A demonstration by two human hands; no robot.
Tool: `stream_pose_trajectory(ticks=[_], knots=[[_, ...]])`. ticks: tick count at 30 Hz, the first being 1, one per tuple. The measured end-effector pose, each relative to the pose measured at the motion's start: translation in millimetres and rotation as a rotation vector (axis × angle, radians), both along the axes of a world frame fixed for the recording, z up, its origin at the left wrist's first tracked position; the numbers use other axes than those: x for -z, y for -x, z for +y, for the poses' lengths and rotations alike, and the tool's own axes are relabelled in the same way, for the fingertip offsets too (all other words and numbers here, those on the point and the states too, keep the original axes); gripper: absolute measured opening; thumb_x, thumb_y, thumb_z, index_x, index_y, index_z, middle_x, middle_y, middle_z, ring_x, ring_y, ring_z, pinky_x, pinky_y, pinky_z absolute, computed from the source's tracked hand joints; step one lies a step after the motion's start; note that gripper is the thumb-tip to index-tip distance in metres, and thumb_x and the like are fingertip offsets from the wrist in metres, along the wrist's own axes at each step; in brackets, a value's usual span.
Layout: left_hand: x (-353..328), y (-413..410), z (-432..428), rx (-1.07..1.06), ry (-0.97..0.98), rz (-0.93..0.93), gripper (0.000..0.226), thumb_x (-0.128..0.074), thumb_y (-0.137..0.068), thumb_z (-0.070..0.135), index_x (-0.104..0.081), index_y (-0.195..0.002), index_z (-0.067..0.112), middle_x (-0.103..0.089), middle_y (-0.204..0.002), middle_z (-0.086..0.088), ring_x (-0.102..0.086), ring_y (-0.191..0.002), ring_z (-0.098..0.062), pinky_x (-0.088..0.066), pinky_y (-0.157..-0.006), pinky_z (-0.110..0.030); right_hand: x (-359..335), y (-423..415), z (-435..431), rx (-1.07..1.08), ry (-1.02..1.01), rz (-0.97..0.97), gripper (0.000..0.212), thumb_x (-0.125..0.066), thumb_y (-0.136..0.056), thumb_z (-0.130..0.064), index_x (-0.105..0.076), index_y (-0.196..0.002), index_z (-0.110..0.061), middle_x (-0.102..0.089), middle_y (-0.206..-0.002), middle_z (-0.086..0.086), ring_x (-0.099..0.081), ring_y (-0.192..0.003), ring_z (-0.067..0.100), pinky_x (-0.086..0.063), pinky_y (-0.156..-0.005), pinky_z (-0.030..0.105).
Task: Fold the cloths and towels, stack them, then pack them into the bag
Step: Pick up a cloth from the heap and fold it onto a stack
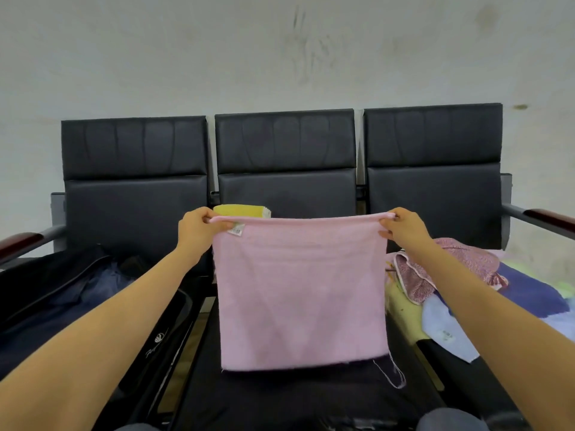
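A pink towel (301, 290) hangs doubled over in the air above the middle seat. My left hand (197, 228) pinches its top left corner, beside a small label. My right hand (404, 228) pinches the top right corner, and the top edge is stretched straight between them. Loose threads trail from the lower right corner. Behind the towel's top edge a folded yellow cloth (241, 210) shows on the middle seat, mostly hidden. A dark open bag (71, 293) lies on the left seat. On the right seat lies a pile of unfolded cloths (466, 275): pink patterned, dark blue, light blue, pale yellow.
A row of three black padded seats (286, 169) stands against a grey wall. Metal armrests with dark wood tops (547, 219) jut out at both ends. My knees show at the bottom edge.
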State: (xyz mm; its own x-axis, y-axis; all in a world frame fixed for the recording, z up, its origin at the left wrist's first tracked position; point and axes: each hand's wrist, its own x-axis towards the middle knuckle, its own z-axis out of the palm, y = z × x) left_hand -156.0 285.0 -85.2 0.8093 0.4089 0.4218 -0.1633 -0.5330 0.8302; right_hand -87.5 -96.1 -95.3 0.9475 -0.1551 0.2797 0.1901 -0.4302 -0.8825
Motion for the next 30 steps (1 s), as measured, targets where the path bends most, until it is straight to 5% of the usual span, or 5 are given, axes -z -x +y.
stream_pose_trajectory(ticks=[9, 16, 21, 27, 30], knots=[[29, 8, 10, 0.21, 0.069, 0.028, 0.019, -0.075, -0.079, 0.01, -0.064, -0.092, 0.0, -0.067, -0.084, -0.005, -0.061, -0.075, -0.012, -0.049, -0.066, -0.02, 17, -4, 2, 0.01, -0.08, 0.029, 0.016, -0.052, -0.092, -0.007, -0.057, -0.079, -0.015, -0.06, -0.095, 0.014, -0.063, -0.092, 0.029, -0.054, -0.089, 0.046], [107, 36, 27, 0.412, 0.129, 0.461, 0.017, -0.075, -0.079, 0.01, -0.063, -0.087, 0.001, -0.068, -0.076, -0.001, -0.063, -0.078, -0.016, -0.054, -0.068, -0.027, 71, 21, -15, -0.256, 0.066, 0.623, 0.015, -0.057, -0.091, 0.003, -0.052, -0.104, -0.003, -0.046, -0.087, 0.007, -0.052, -0.072, 0.013, -0.059, -0.071, 0.029], [157, 39, 23, 0.428, 0.162, 0.749, 0.013, -0.074, -0.081, 0.009, -0.063, -0.088, 0.006, -0.068, -0.083, -0.006, -0.065, -0.077, -0.016, -0.054, -0.067, -0.027, 123, 30, -16, -0.313, 0.229, 0.858, 0.011, -0.059, -0.09, 0.001, -0.053, -0.084, -0.006, -0.047, -0.065, 0.008, -0.048, -0.055, 0.012, -0.058, -0.069, 0.031], [188, 18, 16, 0.347, 0.263, 0.698, 0.017, -0.07, -0.086, 0.012, -0.064, -0.098, 0.002, -0.07, -0.096, -0.011, -0.067, -0.086, -0.021, -0.054, -0.07, -0.03, 163, 18, -4, -0.262, 0.268, 0.83, 0.022, -0.055, -0.092, -0.007, -0.056, -0.113, -0.002, -0.061, -0.101, 0.015, -0.059, -0.083, 0.022, -0.052, -0.069, 0.029], [198, -3, 12, 0.271, 0.333, 0.627, 0.024, -0.069, -0.087, 0.017, -0.061, -0.1, -0.001, -0.069, -0.097, -0.012, -0.065, -0.087, -0.024, -0.052, -0.074, -0.036, 174, 1, 4, -0.158, 0.184, 0.746, 0.019, -0.055, -0.092, -0.006, -0.053, -0.111, -0.002, -0.059, -0.111, 0.019, -0.059, -0.094, 0.028, -0.055, -0.079, 0.039]])
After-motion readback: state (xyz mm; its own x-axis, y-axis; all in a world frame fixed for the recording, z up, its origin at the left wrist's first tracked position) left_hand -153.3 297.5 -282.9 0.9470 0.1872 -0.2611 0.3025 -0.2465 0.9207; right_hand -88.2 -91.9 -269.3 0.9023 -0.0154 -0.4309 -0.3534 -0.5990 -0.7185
